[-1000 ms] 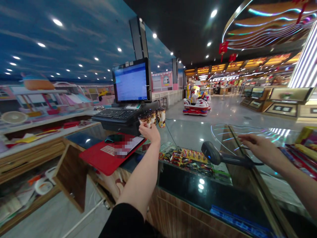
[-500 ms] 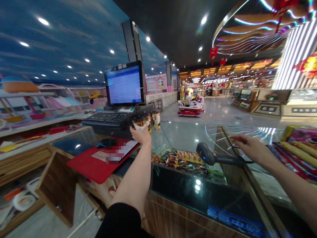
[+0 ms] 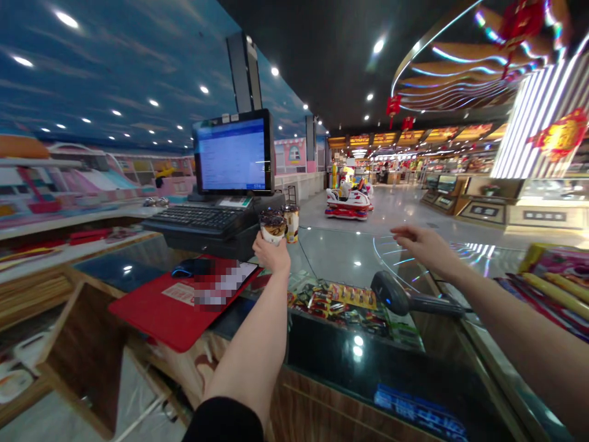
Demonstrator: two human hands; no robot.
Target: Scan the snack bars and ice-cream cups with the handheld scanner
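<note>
My left hand [image 3: 272,254] is wrapped round a white and brown cup [image 3: 273,228] with a dark top, beside the monitor base. Just behind it, another cup [image 3: 291,222] stands on the glass counter. My right hand [image 3: 416,240] is raised above the glass with its fingers stretched forward, holding nothing. Below and in front of that hand lies a black barcode scanner [image 3: 416,301]. The fingertips of my left hand are partly hidden by the cup.
A monitor [image 3: 234,155] and a keyboard [image 3: 196,220] stand at the left, with a red mat [image 3: 156,316] and a mouse [image 3: 189,268] in front. Small packets [image 3: 343,304] show under the glass. Colourful packages [image 3: 556,276] lie at the right.
My right hand has moved left and up, away from the scanner's cable end. My left hand and its cup have shifted slightly right, closer to the other cup. The view has turned a little.
</note>
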